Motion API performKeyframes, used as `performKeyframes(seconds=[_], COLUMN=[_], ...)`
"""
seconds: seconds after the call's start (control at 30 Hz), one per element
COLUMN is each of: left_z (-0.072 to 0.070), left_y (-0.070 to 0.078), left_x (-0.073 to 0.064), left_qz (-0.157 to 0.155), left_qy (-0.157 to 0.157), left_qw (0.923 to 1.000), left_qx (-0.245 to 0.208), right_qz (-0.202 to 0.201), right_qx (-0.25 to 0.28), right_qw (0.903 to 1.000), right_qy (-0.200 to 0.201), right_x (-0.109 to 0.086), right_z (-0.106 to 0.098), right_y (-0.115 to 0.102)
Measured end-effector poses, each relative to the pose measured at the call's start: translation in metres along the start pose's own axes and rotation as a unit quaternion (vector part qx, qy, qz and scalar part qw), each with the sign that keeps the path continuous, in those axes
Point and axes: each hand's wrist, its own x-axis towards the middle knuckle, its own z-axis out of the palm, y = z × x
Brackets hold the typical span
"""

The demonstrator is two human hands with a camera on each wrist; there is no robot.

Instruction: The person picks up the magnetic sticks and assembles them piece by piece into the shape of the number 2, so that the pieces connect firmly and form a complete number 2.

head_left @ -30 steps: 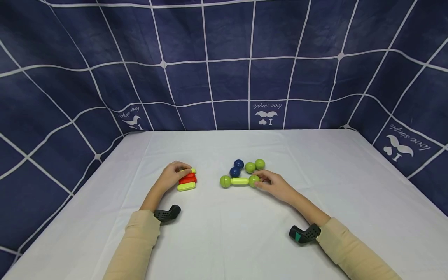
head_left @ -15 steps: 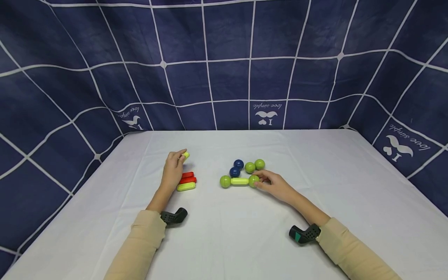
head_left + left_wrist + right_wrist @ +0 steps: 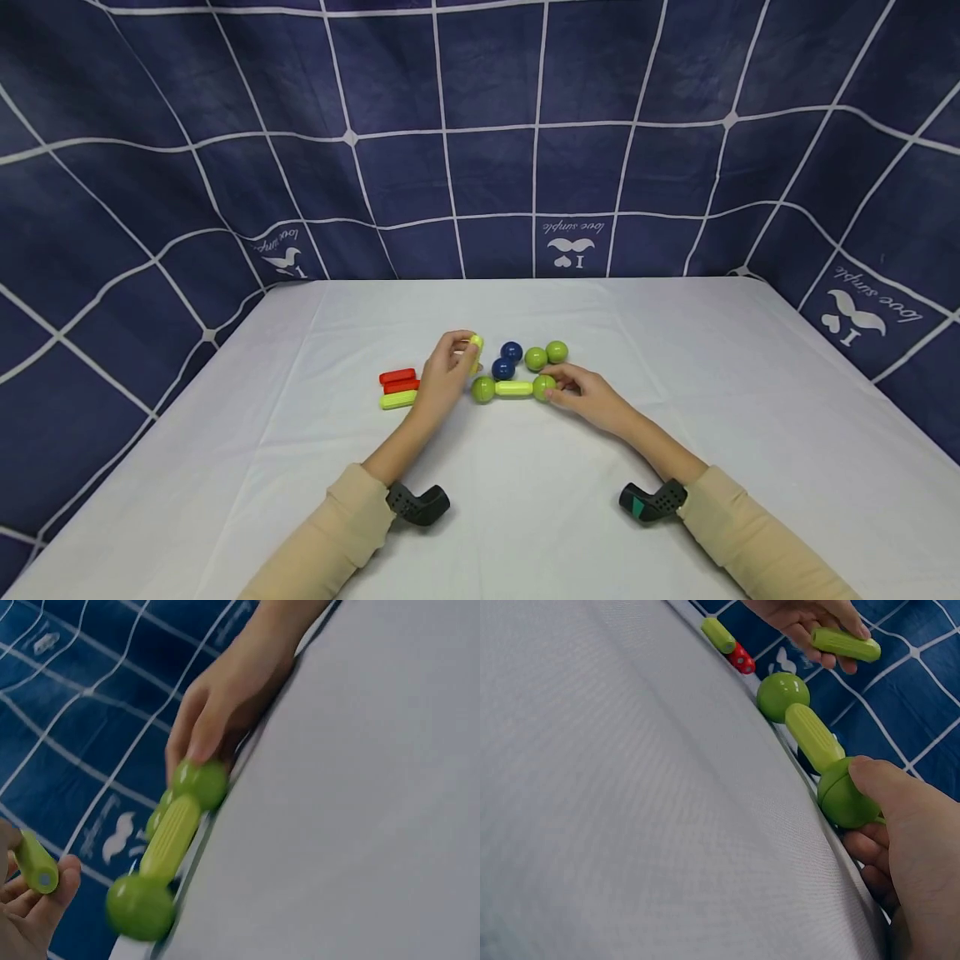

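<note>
My left hand [image 3: 444, 375] pinches a yellow-green ribbed rod [image 3: 476, 350] between thumb and fingers, just beyond the left end of a dumbbell-shaped piece. In the left wrist view the rod [image 3: 36, 864] shows a grey disc on its end. The dumbbell-shaped piece is a yellow-green rod [image 3: 513, 388] with one green ball [image 3: 483, 389] on its left and another green ball [image 3: 543, 388] on its right. My right hand [image 3: 598, 403] holds the right ball, thumb on its near side in the right wrist view [image 3: 844, 796].
Behind the joined piece lie two dark blue balls [image 3: 503, 368] and two loose green balls [image 3: 536, 359]. Left of them are two red rods [image 3: 397, 377] and a yellow-green rod [image 3: 397, 400], partly behind my left forearm. A dark blue checked cloth [image 3: 480, 167] hangs behind the white table [image 3: 510, 500].
My left hand has lifted the yellow-green rod off the group at left and carried it right, near the joined piece, turning it more upright. The right hand has stayed still.
</note>
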Motion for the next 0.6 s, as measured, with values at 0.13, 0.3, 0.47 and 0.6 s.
performKeyframes(seconds=[0.13,0.3,0.47,0.6], left_z=[0.022,0.041,0.048,0.050], left_y=[0.002,-0.002,-0.006,-0.005], left_x=[-0.014,-0.029,-0.037,-0.037], left_qz=[-0.035,-0.049,-0.044,-0.052], left_qy=[-0.046,-0.102,-0.139,-0.135], left_qw=[0.9970,0.9936,0.9884,0.9894], left_qx=[-0.051,0.002,0.041,0.013], right_qz=[0.002,-0.005,-0.008,-0.002], right_qx=[0.003,0.007,0.006,0.012], right_qw=[1.0000,1.0000,0.9999,0.9999], right_qy=[0.001,0.002,-0.003,0.000], right_x=[0.001,0.000,-0.001,0.001], right_z=[0.001,0.002,0.001,0.001], right_y=[0.003,0.005,0.004,0.003])
